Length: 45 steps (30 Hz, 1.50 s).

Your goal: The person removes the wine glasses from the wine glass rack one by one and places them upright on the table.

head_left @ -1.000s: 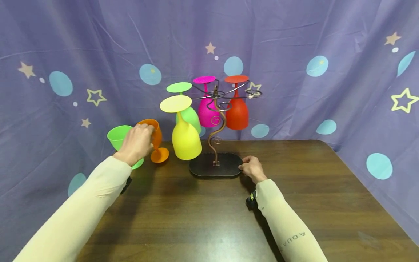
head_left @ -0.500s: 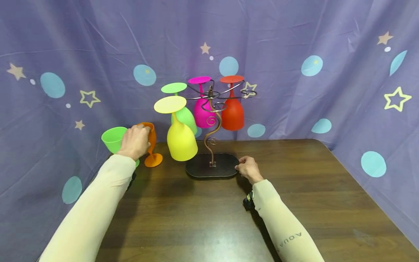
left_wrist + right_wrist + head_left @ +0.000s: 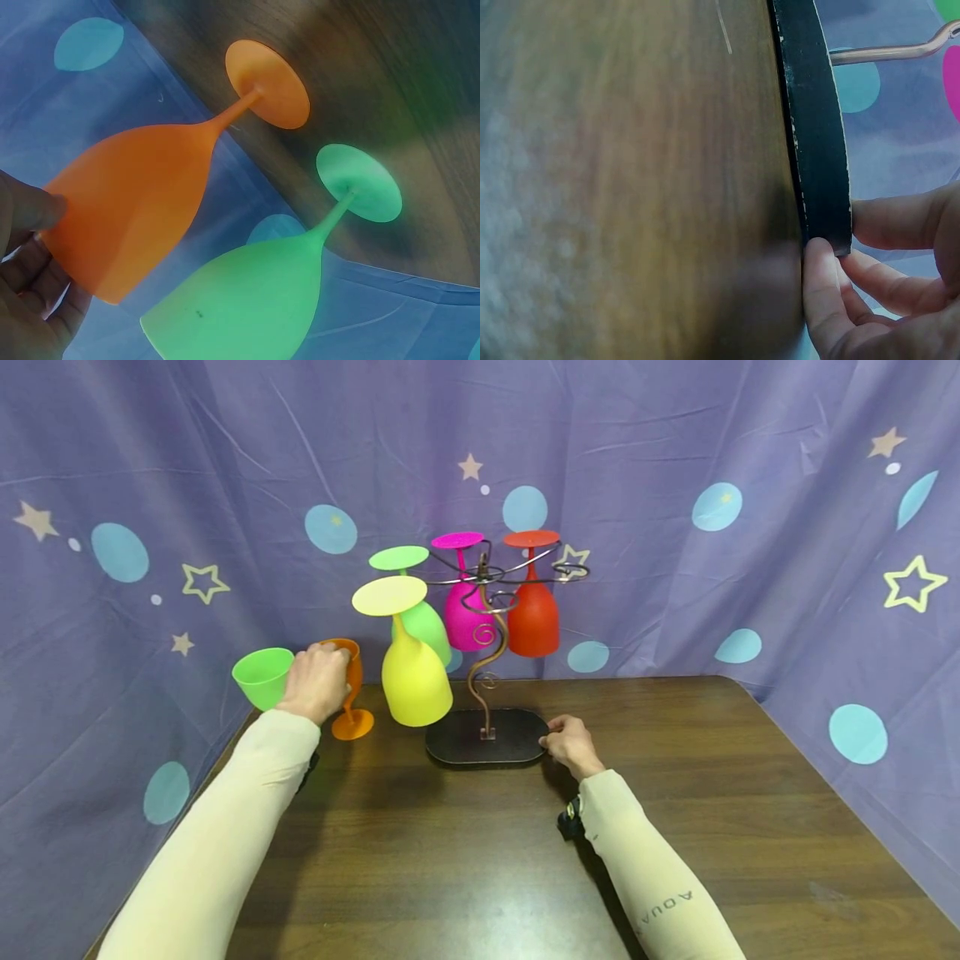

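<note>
In the head view my left hand [image 3: 313,683] grips the bowl of an orange goblet [image 3: 355,681] near its rim. The left wrist view shows the thumb on one side of the orange goblet [image 3: 135,199] and fingers at the other; its round foot is over the wooden tabletop. Just left of that hand stands a green goblet [image 3: 262,681], partly hidden by it. My right hand [image 3: 572,746] pinches the right end of the black base [image 3: 453,742] of a wire goblet rack, thumb and fingers at the edge of the base [image 3: 817,135] in the right wrist view.
Upside down from the rack's wire rings [image 3: 491,575] hang a yellow goblet [image 3: 417,685], a light green goblet [image 3: 429,631], a magenta goblet [image 3: 467,614] and a red goblet [image 3: 534,618]. A purple curtain [image 3: 645,610] backs the brown table [image 3: 675,793].
The orange goblet, tilted at first, has come upright and slightly closer in my left hand. My right hand keeps its hold on the rack base. The head view has shifted a little.
</note>
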Available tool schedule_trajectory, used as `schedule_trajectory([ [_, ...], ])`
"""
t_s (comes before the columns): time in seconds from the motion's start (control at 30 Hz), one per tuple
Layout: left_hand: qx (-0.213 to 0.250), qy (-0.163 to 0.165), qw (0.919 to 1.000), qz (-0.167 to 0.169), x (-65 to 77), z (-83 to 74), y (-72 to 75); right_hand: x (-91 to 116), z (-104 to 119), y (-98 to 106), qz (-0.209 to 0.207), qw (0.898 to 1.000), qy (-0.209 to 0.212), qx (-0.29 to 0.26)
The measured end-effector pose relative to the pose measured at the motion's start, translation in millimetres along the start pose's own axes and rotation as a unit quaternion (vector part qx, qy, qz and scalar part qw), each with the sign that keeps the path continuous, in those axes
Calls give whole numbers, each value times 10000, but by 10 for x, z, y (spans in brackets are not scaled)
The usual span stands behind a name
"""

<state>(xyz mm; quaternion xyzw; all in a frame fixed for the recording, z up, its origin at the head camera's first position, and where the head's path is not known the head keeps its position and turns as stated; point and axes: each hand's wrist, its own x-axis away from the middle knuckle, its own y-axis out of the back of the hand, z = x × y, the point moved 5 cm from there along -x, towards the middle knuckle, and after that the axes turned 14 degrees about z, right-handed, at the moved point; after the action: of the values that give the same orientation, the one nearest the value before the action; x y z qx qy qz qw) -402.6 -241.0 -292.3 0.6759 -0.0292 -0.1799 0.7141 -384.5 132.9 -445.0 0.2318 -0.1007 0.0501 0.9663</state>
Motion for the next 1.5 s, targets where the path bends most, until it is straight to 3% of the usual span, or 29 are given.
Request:
schedule_trajectory([
  [0.2, -13, 149, 9999, -43, 13, -21, -13, 0, 0, 0, 32, 10000, 19, 14],
  [0.3, 88, 12, 9990, -444, 27, -78, -1, 7, 1, 1, 16, 10000, 44, 63],
  [0.43, 400, -412, 9920, -1123, 58, -208, 29, 14, 2, 2, -14, 9999, 97, 92],
  [0.57, 786, -569, 9869, -1286, 111, -342, 9, 19, 3, 0, -22, 9999, 131, 84],
  [0.77, 1458, -635, 9810, -1113, 207, -543, -131, 17, -3, -5, 2, 9999, 142, 44],
  [0.93, 2261, -279, 9714, -672, 280, -624, -351, 19, -16, -2, 29, 9999, 95, 37],
  [1.4, 3540, 454, 9336, 324, 292, -800, -888, 23, -33, -12, 50, 9998, 112, -167],
  [1.5, 3850, 766, 9177, 606, 296, -820, -980, 24, -29, -16, 76, 9997, 123, -173],
])
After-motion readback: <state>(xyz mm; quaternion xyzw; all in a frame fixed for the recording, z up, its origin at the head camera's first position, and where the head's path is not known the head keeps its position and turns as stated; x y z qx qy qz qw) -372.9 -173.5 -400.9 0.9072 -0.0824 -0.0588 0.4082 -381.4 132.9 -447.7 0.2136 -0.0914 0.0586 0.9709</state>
